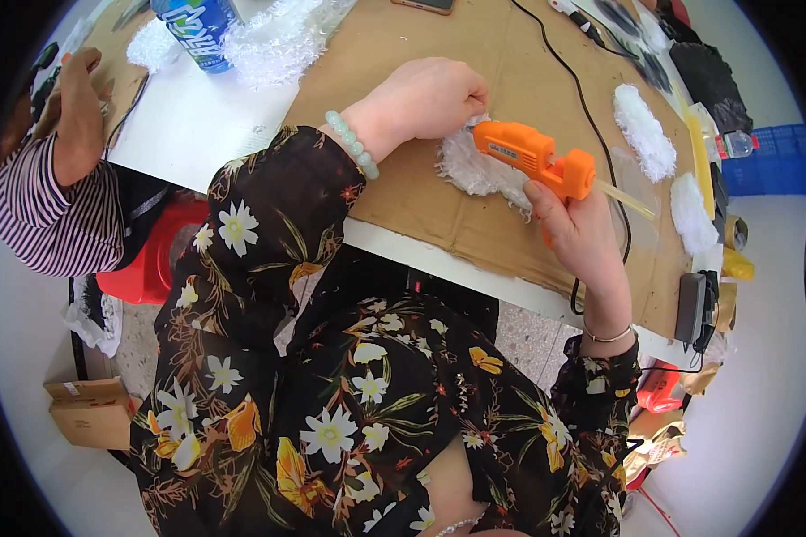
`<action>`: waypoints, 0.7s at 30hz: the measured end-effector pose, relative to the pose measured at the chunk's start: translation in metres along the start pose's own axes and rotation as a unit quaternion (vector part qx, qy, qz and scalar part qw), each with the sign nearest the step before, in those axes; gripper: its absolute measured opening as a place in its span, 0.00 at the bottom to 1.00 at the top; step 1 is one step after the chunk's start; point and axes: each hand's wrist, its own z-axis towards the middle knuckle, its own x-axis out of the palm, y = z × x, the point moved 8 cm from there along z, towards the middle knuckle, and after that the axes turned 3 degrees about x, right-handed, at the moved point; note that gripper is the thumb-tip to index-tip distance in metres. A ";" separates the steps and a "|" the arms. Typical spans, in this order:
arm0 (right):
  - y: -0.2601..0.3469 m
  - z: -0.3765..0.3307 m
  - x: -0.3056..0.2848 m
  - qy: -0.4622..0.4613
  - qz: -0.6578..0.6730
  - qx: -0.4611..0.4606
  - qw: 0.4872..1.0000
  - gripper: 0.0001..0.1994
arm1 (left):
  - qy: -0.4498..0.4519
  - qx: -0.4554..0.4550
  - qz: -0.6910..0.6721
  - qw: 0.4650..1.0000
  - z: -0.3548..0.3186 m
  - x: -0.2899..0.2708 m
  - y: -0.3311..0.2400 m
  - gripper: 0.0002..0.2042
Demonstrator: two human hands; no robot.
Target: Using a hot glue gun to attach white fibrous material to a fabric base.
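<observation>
My right hand (580,234) grips an orange glue gun (535,158) with a clear glue stick poking out of its back. The gun's nozzle points left onto a white fluffy piece (476,170) that lies on a brown cardboard sheet (421,192). My left hand (424,98), with a pale green bead bracelet on the wrist, presses down on the upper edge of that fluffy piece, fingers curled over it. Both sleeves are black with a flower print.
Two more white fluffy pieces (643,131) (693,213) lie to the right on the cardboard. A black cord (591,116) crosses it. A blue-and-white can (197,31) and white fluff (278,40) stand at the back. Another person in a striped top (58,215) sits at left. A cardboard box (90,412) sits on the floor.
</observation>
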 end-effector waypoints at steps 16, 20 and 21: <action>-0.007 -0.011 -0.023 -0.055 0.035 -0.014 0.998 0.13 | -0.003 -0.004 0.010 1.000 -0.002 -0.003 -0.002 0.09; -0.023 -0.021 -0.030 -0.077 0.188 0.008 0.979 0.14 | -0.006 0.015 -0.005 1.000 -0.005 -0.002 -0.003 0.10; -0.028 -0.024 -0.031 -0.087 0.189 0.011 0.978 0.14 | -0.002 0.024 -0.005 1.000 -0.004 -0.001 -0.004 0.10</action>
